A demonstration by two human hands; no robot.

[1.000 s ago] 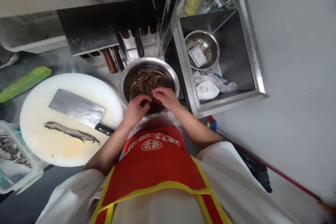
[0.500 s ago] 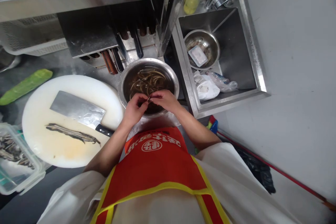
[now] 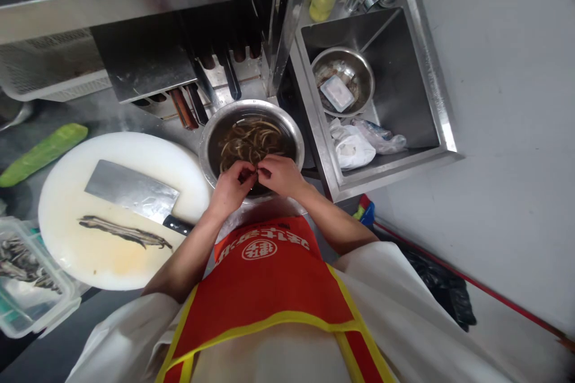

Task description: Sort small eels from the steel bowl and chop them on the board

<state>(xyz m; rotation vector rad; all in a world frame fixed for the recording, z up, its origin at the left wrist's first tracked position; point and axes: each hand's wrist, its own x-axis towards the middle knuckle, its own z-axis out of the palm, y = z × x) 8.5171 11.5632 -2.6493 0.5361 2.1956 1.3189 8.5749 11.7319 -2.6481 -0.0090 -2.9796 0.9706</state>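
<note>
A steel bowl (image 3: 296, 131) of dark liquid holds several thin, curled, brown eels (image 3: 254, 137). Over its near side, my left hand (image 3: 232, 188) and my right hand (image 3: 281, 175) meet with fingertips pinched together. Between them they grip what appears to be one thin eel, mostly covered by the fingers. Left of the bowl, a round white cutting board (image 3: 67, 245) carries a cleaver (image 3: 132, 188) with a black handle and a few dark, flattened eel strips (image 3: 123, 232).
A clear plastic container (image 3: 67, 311) of dark strips stands at lower left. Behind the board lies a peeled green vegetable (image 3: 42, 152). Knives sit in a rack (image 3: 153, 81) behind the bowl. To the right is a sink (image 3: 399, 102) with a steel bowl (image 3: 366, 63) and plastic bags (image 3: 353, 143).
Both hands stay over the bowl, still pinched; the fingertips have shifted slightly and the pale bit between them shows less. The whole view has tilted a little.
</note>
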